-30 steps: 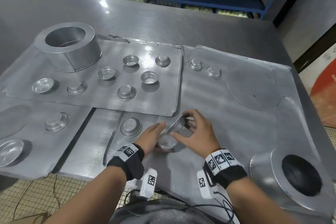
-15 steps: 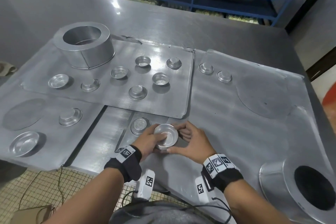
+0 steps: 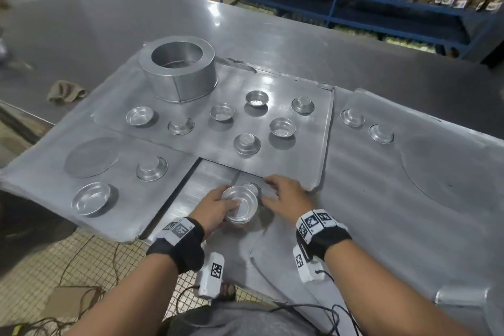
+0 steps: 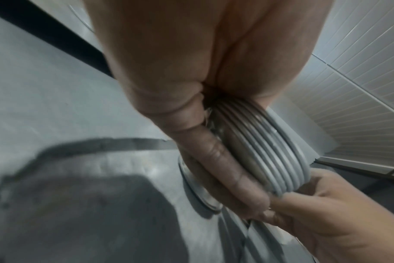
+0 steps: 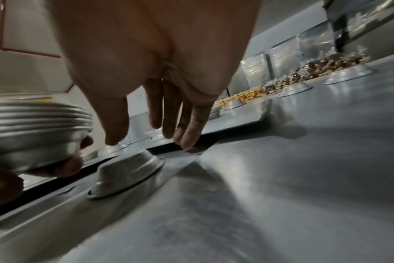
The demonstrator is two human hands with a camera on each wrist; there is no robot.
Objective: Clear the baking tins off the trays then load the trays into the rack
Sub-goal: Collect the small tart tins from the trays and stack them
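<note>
My left hand [image 3: 221,206] grips a nested stack of small round tins [image 3: 240,204], thumb across the top tin, just above the near tray [image 3: 381,199]. The wrist views show the stack's [image 4: 259,147] ribbed rims [image 5: 34,124] with fingers curled under it. My right hand [image 3: 282,194] hovers with fingers straight and spread [image 5: 152,131] over one upside-down tin [image 5: 126,170] on the tray, right behind the stack [image 3: 253,188]; it holds nothing. Several more small tins [image 3: 282,127] lie on the far tray [image 3: 272,166].
A large round cake tin [image 3: 180,76] stands at the far tray's back left. The left tray [image 3: 131,213] carries two small tins and a flat disc [image 3: 92,157]. Two upside-down tins [image 3: 352,117] sit further right. A blue shelf [image 3: 354,3] stands behind the steel table.
My right hand set its tin into the stack and let go, then opened over the upside-down tin. My left hand has lifted the stack slightly.
</note>
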